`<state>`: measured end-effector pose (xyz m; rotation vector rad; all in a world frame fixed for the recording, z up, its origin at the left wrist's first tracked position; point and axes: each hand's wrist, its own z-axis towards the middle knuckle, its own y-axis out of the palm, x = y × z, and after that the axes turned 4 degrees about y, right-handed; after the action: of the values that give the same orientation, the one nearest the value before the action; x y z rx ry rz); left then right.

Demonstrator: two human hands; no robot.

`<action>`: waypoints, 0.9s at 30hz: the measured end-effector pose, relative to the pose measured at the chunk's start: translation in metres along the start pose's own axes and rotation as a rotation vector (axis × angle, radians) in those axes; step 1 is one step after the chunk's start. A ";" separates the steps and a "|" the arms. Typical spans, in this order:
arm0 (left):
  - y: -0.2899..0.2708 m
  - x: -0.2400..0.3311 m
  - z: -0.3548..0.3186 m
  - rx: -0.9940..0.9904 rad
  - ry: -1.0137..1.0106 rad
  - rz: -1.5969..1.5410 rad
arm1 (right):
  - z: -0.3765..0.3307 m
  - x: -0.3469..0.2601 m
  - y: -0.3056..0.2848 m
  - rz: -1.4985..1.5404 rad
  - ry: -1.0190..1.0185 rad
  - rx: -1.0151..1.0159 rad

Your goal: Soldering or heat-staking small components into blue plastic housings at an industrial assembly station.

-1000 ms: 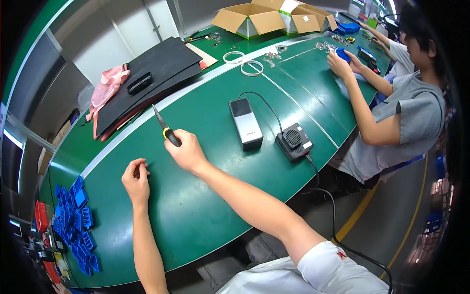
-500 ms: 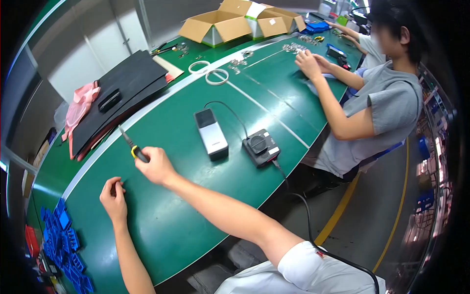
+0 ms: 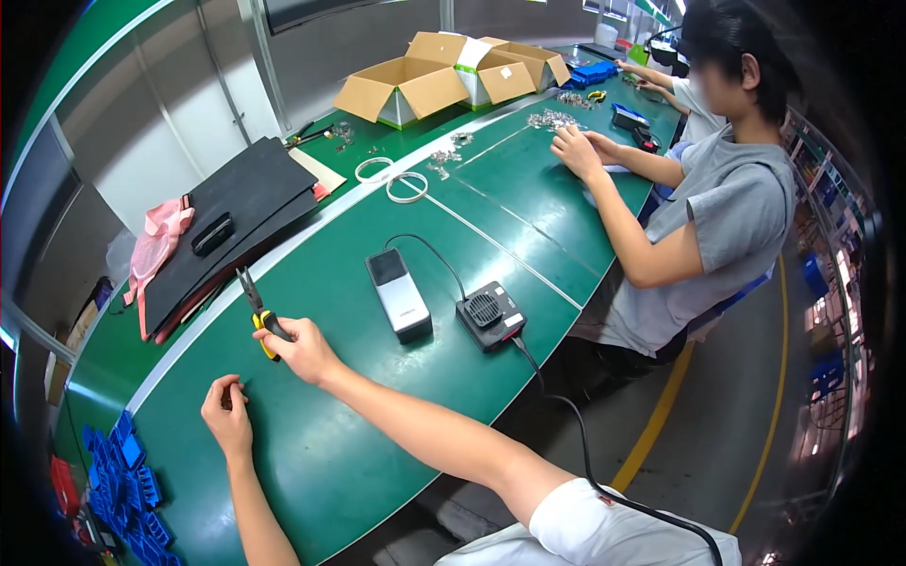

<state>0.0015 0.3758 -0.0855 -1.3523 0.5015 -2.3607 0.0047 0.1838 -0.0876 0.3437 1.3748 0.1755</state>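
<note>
My right hand (image 3: 300, 351) grips a pair of pliers (image 3: 257, 309) with yellow and black handles, jaws pointing away from me over the green table (image 3: 396, 415). My left hand (image 3: 226, 415) rests on the table a little nearer to me, fingers curled with thumb and forefinger pinched; whether something small sits between them is too small to tell. A grey and black box-shaped device (image 3: 399, 294) lies to the right of my right hand, with a black square fan unit (image 3: 491, 315) beside it, joined by a cable.
Blue plastic parts (image 3: 123, 481) lie at the table's near left. Black mats (image 3: 231, 226) and a pink cloth (image 3: 156, 243) sit at the far left. Open cardboard boxes (image 3: 406, 87) stand at the back. A seated person (image 3: 717, 208) works on small metal parts at the right.
The view has swung left, so everything sits further right in the frame. My right hand still holds the pliers and my left hand stays pinched on the table.
</note>
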 end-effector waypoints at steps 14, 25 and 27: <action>0.000 0.001 0.001 -0.020 0.015 0.045 | 0.003 0.006 0.001 0.082 0.025 0.019; 0.000 -0.002 0.002 0.004 0.033 0.034 | 0.002 0.001 0.000 -0.035 -0.067 0.023; -0.001 -0.004 0.000 0.004 0.025 0.030 | 0.000 -0.003 -0.003 -0.112 -0.015 -0.009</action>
<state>0.0031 0.3784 -0.0877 -1.3060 0.5209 -2.3555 0.0034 0.1802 -0.0854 0.2597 1.3742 0.0862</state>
